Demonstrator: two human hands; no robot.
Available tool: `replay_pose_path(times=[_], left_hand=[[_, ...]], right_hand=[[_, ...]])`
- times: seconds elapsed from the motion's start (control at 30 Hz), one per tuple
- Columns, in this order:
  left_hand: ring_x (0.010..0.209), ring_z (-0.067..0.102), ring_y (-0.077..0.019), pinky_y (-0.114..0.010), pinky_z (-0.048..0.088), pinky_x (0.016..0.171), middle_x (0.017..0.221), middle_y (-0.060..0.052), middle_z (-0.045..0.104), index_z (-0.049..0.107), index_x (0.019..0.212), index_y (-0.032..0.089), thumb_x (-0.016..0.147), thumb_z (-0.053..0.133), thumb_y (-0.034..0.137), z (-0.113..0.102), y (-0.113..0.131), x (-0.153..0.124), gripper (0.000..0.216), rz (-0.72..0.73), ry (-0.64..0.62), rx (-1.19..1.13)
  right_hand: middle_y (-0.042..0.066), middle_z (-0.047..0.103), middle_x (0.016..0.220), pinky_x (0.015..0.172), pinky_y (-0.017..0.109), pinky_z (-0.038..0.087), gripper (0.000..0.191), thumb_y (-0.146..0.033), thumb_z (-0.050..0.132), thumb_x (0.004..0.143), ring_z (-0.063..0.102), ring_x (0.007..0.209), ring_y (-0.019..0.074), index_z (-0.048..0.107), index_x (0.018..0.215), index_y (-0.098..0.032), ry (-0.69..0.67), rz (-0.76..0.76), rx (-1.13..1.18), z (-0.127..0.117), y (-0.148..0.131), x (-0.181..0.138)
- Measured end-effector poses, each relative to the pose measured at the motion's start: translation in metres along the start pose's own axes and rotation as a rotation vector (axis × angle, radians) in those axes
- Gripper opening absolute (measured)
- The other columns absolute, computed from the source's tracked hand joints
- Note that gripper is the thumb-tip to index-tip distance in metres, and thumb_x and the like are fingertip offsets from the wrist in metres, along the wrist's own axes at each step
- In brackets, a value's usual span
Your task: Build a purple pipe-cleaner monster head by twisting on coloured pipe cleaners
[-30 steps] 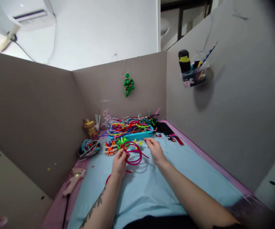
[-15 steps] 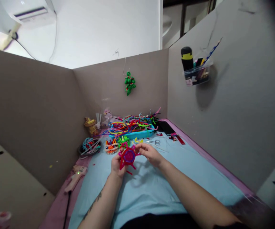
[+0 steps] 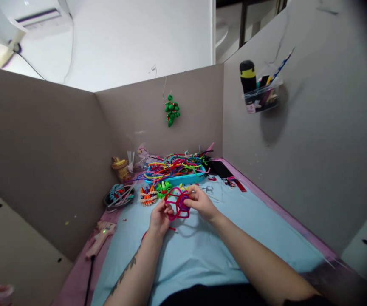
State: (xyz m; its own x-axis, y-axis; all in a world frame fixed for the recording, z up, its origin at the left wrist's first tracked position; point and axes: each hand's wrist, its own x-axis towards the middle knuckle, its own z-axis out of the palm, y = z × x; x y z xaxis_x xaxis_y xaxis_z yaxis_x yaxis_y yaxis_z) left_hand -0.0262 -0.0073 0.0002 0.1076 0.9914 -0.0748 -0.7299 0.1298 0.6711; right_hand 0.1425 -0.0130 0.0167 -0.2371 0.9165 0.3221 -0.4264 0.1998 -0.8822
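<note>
Between my hands is an openwork pipe-cleaner shape (image 3: 178, 206) in red and magenta, with a purple part on its right. My left hand (image 3: 160, 217) pinches its left edge. At the purple part, my right hand (image 3: 201, 205) grips it with thumb and fingers. A loose red pipe cleaner (image 3: 172, 229) shows beside the left hand, just above or on the blue cloth (image 3: 202, 250); which one I cannot tell. Just beyond the hands are a green pipe-cleaner figure (image 3: 163, 189) and an orange-and-white one (image 3: 148, 196).
A blue tray (image 3: 188, 179) heaped with coloured pipe cleaners stands at the back. Scissors (image 3: 209, 190) lie right of centre, a dark bowl (image 3: 129, 199) at left. A pink glue gun (image 3: 102, 241) with a lit green light rests on the left edge. Grey panels (image 3: 298, 140) enclose the table.
The pipe-cleaner shape has turned from its purple centre facing me to a more side-on view, and shifted slightly right. My right hand has closed onto the purple part.
</note>
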Motion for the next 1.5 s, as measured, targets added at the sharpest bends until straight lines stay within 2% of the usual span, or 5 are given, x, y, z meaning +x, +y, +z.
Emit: replay_pose_path(times=[0.23, 0.5, 0.8, 1.17, 1.5], left_hand=[[0.052, 0.049, -0.0062, -0.019, 0.039, 0.053, 0.059, 0.005, 0.052, 0.058, 0.08, 0.016, 0.061, 0.07, 0.02, -0.004, 0.0, 0.003, 0.023, 0.279, 0.072, 0.176], [0.069, 0.058, -0.0154, -0.027, 0.044, 0.066, 0.075, -0.004, 0.065, 0.064, 0.084, 0.016, 0.066, 0.067, 0.032, 0.004, -0.013, -0.008, 0.024, 0.45, 0.027, 0.689], [0.074, 0.061, -0.0144, -0.025, 0.046, 0.072, 0.075, -0.002, 0.064, 0.054, 0.112, 0.019, 0.067, 0.067, 0.021, 0.006, -0.014, -0.012, 0.047, 0.409, -0.098, 0.619], [0.072, 0.062, -0.0139, -0.024, 0.046, 0.068, 0.078, -0.003, 0.066, 0.052, 0.112, 0.018, 0.06, 0.073, 0.021, 0.008, -0.012, -0.011, 0.056, 0.407, 0.011, 0.558], [0.063, 0.059, -0.0095, -0.022, 0.043, 0.067, 0.068, 0.002, 0.064, 0.048, 0.098, 0.018, 0.064, 0.072, 0.027, 0.005, -0.014, -0.009, 0.043, 0.362, -0.002, 0.536]], right_hand=[[0.001, 0.058, 0.075, 0.079, 0.031, 0.038, 0.005, -0.026, 0.062, 0.07, 0.05, 0.079, 0.0181, 0.06, 0.07, -0.022, 0.462, -0.294, -0.502, -0.018, -0.005, 0.009], [0.004, 0.066, 0.082, 0.095, 0.041, 0.03, 0.016, -0.023, 0.071, 0.065, 0.048, 0.09, 0.0247, 0.07, 0.08, -0.029, 0.052, -0.287, -0.521, 0.006, 0.004, -0.006], [0.001, 0.058, 0.063, 0.071, 0.03, 0.036, 0.012, -0.016, 0.06, 0.072, 0.047, 0.069, 0.0188, 0.066, 0.067, -0.025, 0.151, -0.342, -0.728, 0.006, 0.011, -0.003], [0.001, 0.058, 0.063, 0.065, 0.029, 0.034, 0.014, -0.013, 0.055, 0.073, 0.047, 0.067, 0.0173, 0.06, 0.064, -0.023, 0.117, -0.414, -0.887, 0.009, 0.016, -0.005], [0.007, 0.06, 0.094, 0.086, 0.038, 0.04, 0.02, -0.016, 0.054, 0.077, 0.051, 0.095, 0.0219, 0.062, 0.095, -0.021, 0.121, -0.582, -1.025, 0.01, 0.006, -0.009]])
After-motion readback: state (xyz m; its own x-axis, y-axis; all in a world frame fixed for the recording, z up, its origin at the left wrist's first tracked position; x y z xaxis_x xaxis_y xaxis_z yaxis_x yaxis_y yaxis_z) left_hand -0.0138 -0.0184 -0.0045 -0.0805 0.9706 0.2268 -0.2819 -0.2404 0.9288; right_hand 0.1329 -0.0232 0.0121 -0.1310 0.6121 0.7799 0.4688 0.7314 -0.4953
